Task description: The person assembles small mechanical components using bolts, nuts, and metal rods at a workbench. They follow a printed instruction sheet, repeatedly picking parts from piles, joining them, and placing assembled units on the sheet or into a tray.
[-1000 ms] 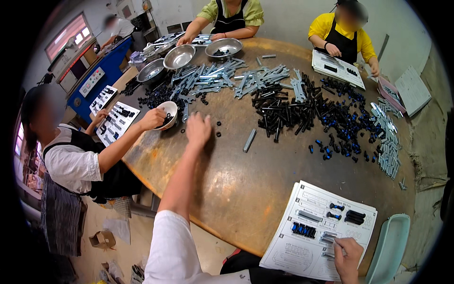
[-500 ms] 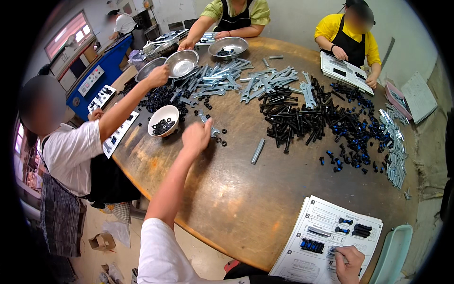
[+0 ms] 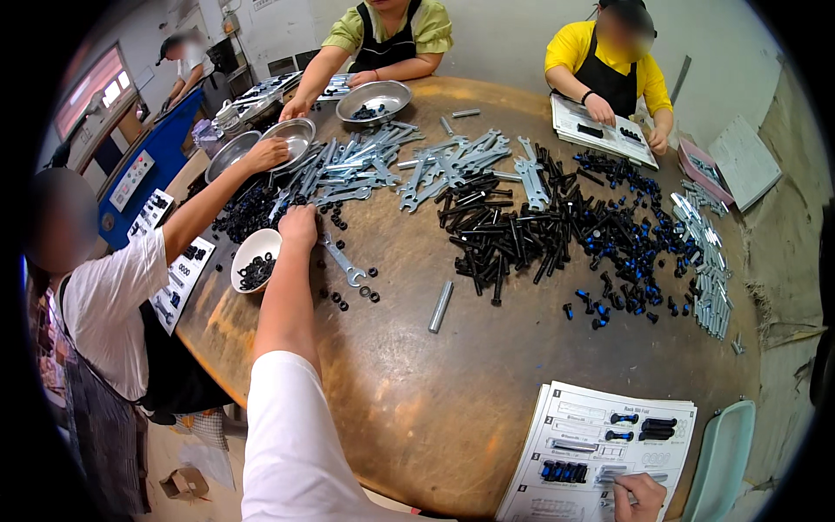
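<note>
The left hand (image 3: 298,226) is at the edge of the black nuts (image 3: 245,217) heaped on the counter (image 3: 417,400); the right hand (image 3: 639,498) curls over the printed sheet (image 3: 532,487); I cannot tell what either holds; nuts look light, hard, likely to roll; pinch opposite rims.

Bright metal on a scuffed, patchily glossy brown tabletop (image 3: 400,391)
Wrenches (image 3: 532,184) shine smooth and silvery — the black bolts (image 3: 515,233) look duller; the metal bowl (image 3: 389,94) gleams, the paper sheets (image 3: 564,489) are matt — and the green tray (image 3: 720,457) looks like smooth plastic.
</note>
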Demonstrator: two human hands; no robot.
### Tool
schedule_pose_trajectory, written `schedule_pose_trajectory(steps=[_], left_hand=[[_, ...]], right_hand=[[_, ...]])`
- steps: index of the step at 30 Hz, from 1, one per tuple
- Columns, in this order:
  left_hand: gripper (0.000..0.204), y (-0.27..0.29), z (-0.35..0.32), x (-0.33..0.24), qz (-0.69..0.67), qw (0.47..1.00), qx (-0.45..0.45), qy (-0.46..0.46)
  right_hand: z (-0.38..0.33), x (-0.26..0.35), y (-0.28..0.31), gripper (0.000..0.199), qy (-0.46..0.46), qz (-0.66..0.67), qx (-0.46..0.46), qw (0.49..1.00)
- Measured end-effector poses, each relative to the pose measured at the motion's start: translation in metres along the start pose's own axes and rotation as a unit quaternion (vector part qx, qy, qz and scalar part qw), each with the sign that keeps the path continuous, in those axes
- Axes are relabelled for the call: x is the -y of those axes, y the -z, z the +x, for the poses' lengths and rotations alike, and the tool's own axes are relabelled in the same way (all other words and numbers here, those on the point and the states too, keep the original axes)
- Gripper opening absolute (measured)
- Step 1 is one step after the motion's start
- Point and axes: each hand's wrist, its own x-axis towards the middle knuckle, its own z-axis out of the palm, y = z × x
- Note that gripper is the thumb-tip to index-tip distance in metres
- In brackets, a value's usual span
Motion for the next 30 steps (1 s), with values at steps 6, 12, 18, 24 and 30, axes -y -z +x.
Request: schedule_pose_trajectory(steps=[6,12,18,24,30], left_hand=[[0.023,0.038,-0.006,-0.028,-0.231,0.968,-0.099,-0.014],[0.024,0.098,-0.017,-0.06,-0.261,0.952,-0.154,0.049],[0.063,0.091,-0.058,-0.062,-0.108,0.949,0.291,0.06],[0.039,0.084,-0.051,-0.083,-0.074,0.929,0.332,0.142],[0.038,0.089,-0.074,-0.09,-0.052,0.962,0.239,0.122]], right_hand=[[0.001,-0.005,-0.005,0.016,0.03,0.007,-0.005,1.0],[-0.003,-0.003,-0.005,0.016,0.04,0.031,0.001,0.999],[-0.013,-0.005,-0.007,0.014,0.048,0.064,0.001,0.997],[-0.029,-0.011,-0.007,0.012,0.042,0.078,0.012,0.996],[-0.049,-0.018,0.017,0.009,0.03,0.082,-0.046,0.995]])
